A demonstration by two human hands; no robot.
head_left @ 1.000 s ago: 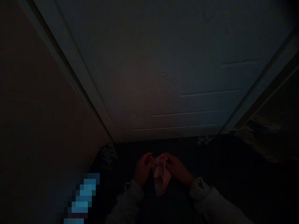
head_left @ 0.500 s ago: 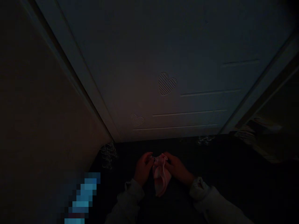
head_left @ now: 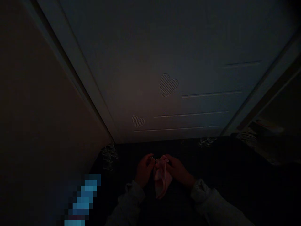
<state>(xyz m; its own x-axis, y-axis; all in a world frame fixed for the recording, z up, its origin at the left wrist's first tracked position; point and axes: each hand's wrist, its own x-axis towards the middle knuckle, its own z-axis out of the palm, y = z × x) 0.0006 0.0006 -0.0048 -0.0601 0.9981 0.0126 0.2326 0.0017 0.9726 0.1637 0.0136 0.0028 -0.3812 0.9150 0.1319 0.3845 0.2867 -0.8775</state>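
Note:
In dim light, a small pink cloth piece [head_left: 161,183] hangs folded between my two hands. My right hand [head_left: 177,169] pinches its upper edge, where a thin pale cord or loop [head_left: 167,159] shows. My left hand [head_left: 145,169] is closed at the cloth's upper left, fingertips and thumb together on a thin, shiny strand or ring [head_left: 154,159] that reaches toward the cloth. It is too dark to make out exactly what that strand is. The cloth's lower end droops free over a dark surface [head_left: 171,207].
A pile of clear rings [head_left: 109,155] lies at the left by the wall, and another cluster of rings [head_left: 207,142] lies at the door's foot. The pale door [head_left: 141,62] with carved hearts stands ahead. A blurred bright screen [head_left: 83,196] is at lower left.
The light on the door and hands has shifted slightly. Both hands and the cloth stay almost in the same place.

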